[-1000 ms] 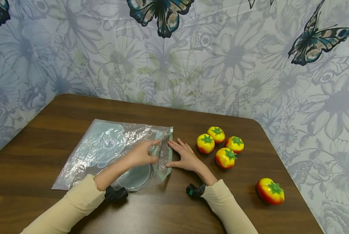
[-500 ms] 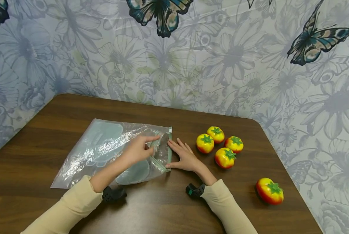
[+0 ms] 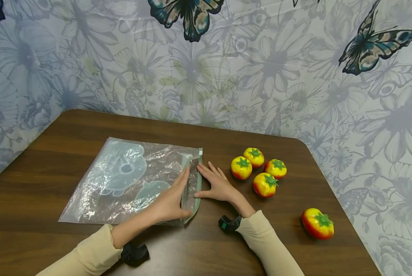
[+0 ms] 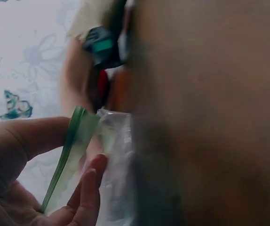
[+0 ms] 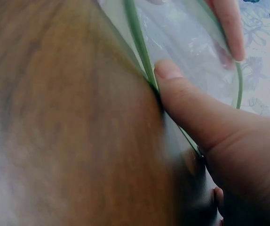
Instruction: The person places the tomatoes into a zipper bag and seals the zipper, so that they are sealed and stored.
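Note:
A large clear zip bag (image 3: 99, 199) with pale blue prints lies flat, its green-edged mouth (image 3: 200, 180) towards the right. My left hand (image 3: 168, 203) lies over the bag's mouth, fingers straight and thumb apart. In the left wrist view, the green strip (image 4: 64, 162) passes between that thumb and the fingers, and the mouth stands partly raised. My right hand (image 3: 218, 186) touches the outer edge with spread, straight fingers. In the right wrist view, its thumb (image 5: 186, 101) rests against the green edge and the two rims stand apart.
To the right of the hands sit several glossy yellow-red tomatoes (image 3: 265, 185) with green tops. One separate tomato (image 3: 317, 224) is nearer the table's right edge. The brown wooden table (image 3: 178, 257) meets a flowered, butterfly-patterned cloth (image 3: 261, 76) behind.
My left hand has moved nearer along the bag's mouth and its fingers have straightened and spread. The bag's near corner has shifted slightly nearer. My right hand stays nearly still.

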Tool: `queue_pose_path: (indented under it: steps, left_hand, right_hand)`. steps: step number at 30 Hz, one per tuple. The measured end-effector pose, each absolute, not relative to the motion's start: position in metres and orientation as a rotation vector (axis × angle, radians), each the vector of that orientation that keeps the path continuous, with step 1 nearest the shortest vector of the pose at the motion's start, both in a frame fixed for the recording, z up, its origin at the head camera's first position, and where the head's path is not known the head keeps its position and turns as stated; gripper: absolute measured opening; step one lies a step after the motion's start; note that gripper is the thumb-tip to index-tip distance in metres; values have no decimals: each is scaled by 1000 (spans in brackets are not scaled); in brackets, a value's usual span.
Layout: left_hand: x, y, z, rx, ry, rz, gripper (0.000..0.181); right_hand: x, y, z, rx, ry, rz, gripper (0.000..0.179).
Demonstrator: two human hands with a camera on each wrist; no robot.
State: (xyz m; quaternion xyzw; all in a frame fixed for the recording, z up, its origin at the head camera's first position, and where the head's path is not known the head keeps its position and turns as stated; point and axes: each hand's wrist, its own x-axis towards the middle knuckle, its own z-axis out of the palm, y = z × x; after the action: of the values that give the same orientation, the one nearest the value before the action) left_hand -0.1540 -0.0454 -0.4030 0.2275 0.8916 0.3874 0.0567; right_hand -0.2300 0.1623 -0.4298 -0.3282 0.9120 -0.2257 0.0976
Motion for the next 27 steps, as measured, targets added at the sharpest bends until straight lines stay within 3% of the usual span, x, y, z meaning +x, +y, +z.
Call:
queue_pose_path:
  steps: [27]
  left_hand:
    - [-151,-43,-419,652,2822,1100,127]
  right_hand:
    - [-233,162,-427,-964,2643,-706,94]
